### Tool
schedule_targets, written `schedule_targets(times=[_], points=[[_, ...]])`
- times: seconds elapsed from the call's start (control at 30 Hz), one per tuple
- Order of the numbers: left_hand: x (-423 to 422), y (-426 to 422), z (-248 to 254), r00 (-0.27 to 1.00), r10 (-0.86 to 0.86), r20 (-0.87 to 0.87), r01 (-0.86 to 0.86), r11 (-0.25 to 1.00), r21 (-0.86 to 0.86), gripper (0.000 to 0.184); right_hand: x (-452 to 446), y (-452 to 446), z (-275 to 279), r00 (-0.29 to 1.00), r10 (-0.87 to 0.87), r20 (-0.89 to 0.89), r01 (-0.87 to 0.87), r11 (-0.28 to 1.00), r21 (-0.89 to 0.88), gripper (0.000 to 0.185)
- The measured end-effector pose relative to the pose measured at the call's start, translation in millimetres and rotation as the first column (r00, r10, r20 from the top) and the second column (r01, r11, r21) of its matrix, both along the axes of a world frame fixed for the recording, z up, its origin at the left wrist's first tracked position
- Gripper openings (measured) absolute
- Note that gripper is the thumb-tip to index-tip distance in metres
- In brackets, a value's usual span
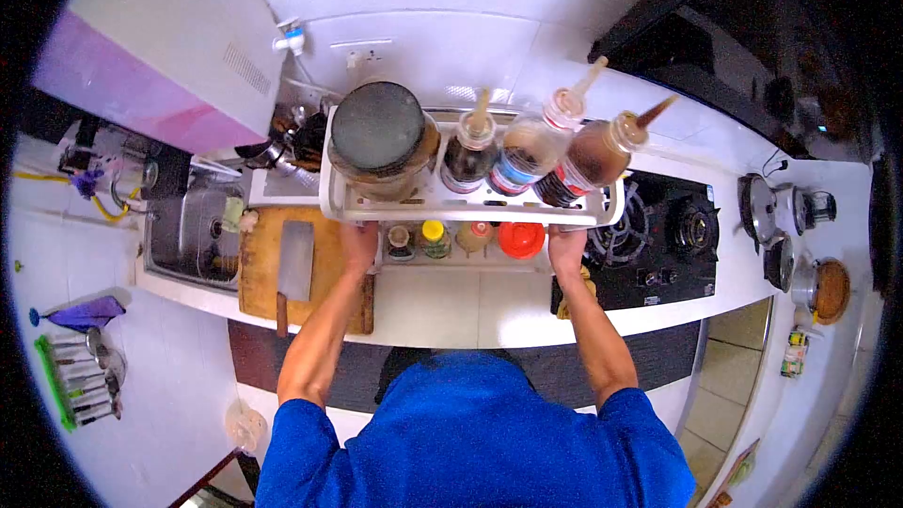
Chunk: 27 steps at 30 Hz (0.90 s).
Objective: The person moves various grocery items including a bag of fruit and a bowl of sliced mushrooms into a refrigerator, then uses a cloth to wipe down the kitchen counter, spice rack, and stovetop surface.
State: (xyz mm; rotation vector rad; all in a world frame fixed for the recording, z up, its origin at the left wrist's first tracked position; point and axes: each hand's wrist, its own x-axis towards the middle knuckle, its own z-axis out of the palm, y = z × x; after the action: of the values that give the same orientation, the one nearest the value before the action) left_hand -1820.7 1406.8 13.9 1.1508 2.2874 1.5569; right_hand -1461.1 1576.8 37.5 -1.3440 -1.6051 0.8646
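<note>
A white two-tier condiment rack (451, 210) is between my two hands, above the counter. My left hand (358, 246) grips its left side below the top shelf, fingers mostly hidden. On the other side, my right hand (567, 249) is closed on the rack in the same way. The top shelf carries a large dark-lidded jar (378, 127) and three bottles with pump or spout tops: a small dark bottle (468, 155), a blue-labelled bottle (527, 152) and a tilted brown bottle (593, 165). Lower down stand a yellow-capped jar (435, 237) and a red-lidded container (521, 240).
A cleaver (295, 261) lies on a wooden cutting board (259, 268) at left, beside a steel sink (188, 233). To the right sits a black gas stove (663, 245). Pots and lids (760, 212) hang on the right wall; a white counter (442, 306) runs in front.
</note>
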Motion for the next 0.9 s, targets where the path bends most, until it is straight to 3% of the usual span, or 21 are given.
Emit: schedule_targets(times=[0.03, 0.07, 0.1, 0.13, 0.17, 0.23, 0.27, 0.3, 0.37, 0.47, 0.5, 0.57, 0.6, 0.63, 0.7, 0.83, 0.9], points=[[-2.6, 2.1, 0.9, 0.999, -0.011, 0.04, 0.015, 0.996, -0.087, 0.032, 2.9, 6.8, -5.4, 0.994, 0.046, 0.103, -0.044, 0.999, -0.019, 0.023], [-4.5, 6.6, 4.9, 0.997, -0.019, 0.078, 0.032, 0.985, -0.171, 0.035, 1.6, 12.1, -4.6, 0.996, 0.043, 0.076, -0.04, 0.998, -0.039, 0.022], [-9.2, 12.9, -2.3, 0.996, -0.027, 0.08, 0.04, 0.986, -0.164, 0.035, -1.5, 17.8, -1.6, 0.998, 0.04, 0.048, -0.038, 0.998, -0.059, 0.022], [-14.0, 18.9, -11.1, 0.996, -0.048, 0.076, 0.058, 0.99, -0.129, 0.034, 3.0, 29.3, -18.1, 0.985, 0.032, 0.167, -0.032, 0.999, -0.005, 0.021], [-14.7, 25.1, -10.5, 0.995, -0.067, 0.071, 0.073, 0.993, -0.095, 0.034, 1.8, 34.6, -18.9, 0.985, 0.025, 0.17, -0.025, 1.0, 0.0, 0.021], [-15.3, 34.0, -8.3, 0.994, -0.059, 0.095, 0.064, 0.997, -0.047, 0.033, -4.3, 44.2, -21.5, 0.999, 0.029, -0.037, -0.03, 0.998, -0.051, 0.021], [-16.1, 39.1, -7.7, 0.992, -0.048, 0.117, 0.049, 0.999, -0.003, 0.032, -5.6, 48.2, -16.5, 0.995, 0.032, 0.09, -0.035, 0.999, 0.041, 0.023], [-17.4, 42.9, -9.3, 0.992, -0.051, 0.118, 0.051, 0.999, 0.005, 0.032, -7.3, 52.7, -14.6, 0.995, 0.029, 0.091, -0.033, 0.998, 0.049, 0.023], [-23.4, 48.0, -13.9, 0.996, -0.005, 0.084, 0.016, 0.992, -0.127, 0.031, -12.5, 61.7, -10.1, 0.984, 0.035, 0.174, -0.057, 0.99, 0.126, 0.026], [-30.6, 53.1, -26.2, 0.99, 0.053, 0.132, -0.018, 0.967, -0.253, 0.03, -19.0, 71.8, -4.6, 0.984, 0.029, 0.175, -0.033, 0.999, 0.018, 0.029], [-33.9, 57.0, -22.5, 0.991, 0.04, 0.128, -0.008, 0.97, -0.244, 0.03, -21.8, 75.9, -3.5, 0.975, 0.048, 0.217, -0.039, 0.998, -0.046, 0.032], [-35.8, 65.1, -13.2, 0.996, -0.072, 0.059, 0.075, 0.996, -0.055, 0.031, -29.1, 79.8, -4.3, 0.982, 0.005, 0.188, 0.003, 0.999, -0.045, 0.034], [-33.9, 67.7, -14.8, 0.983, -0.093, 0.157, 0.085, 0.995, 0.057, 0.032, -31.6, 82.3, -6.7, 0.986, -0.007, 0.166, 0.013, 0.999, -0.038, 0.035], [-40.7, 69.7, -24.1, 0.982, -0.113, 0.149, 0.103, 0.992, 0.068, 0.032, -35.7, 85.5, -9.2, 0.99, -0.02, 0.143, 0.024, 0.999, -0.031, 0.036], [-65.0, 70.1, -61.6, 0.972, -0.042, 0.232, 0.065, 0.993, -0.094, 0.034, -37.9, 90.3, -19.0, 0.992, -0.029, 0.126, 0.031, 0.999, -0.012, 0.039], [-71.5, 73.4, -59.7, 0.977, -0.089, 0.193, 0.111, 0.989, -0.103, 0.036, -44.6, 93.0, -10.4, 0.993, -0.035, 0.114, 0.046, 0.995, -0.091, 0.036], [-65.7, 82.8, -57.4, 0.958, -0.111, 0.266, 0.096, 0.993, 0.07, 0.038, -46.9, 94.8, -11.5, 0.994, -0.031, 0.105, 0.047, 0.987, -0.153, 0.036]])
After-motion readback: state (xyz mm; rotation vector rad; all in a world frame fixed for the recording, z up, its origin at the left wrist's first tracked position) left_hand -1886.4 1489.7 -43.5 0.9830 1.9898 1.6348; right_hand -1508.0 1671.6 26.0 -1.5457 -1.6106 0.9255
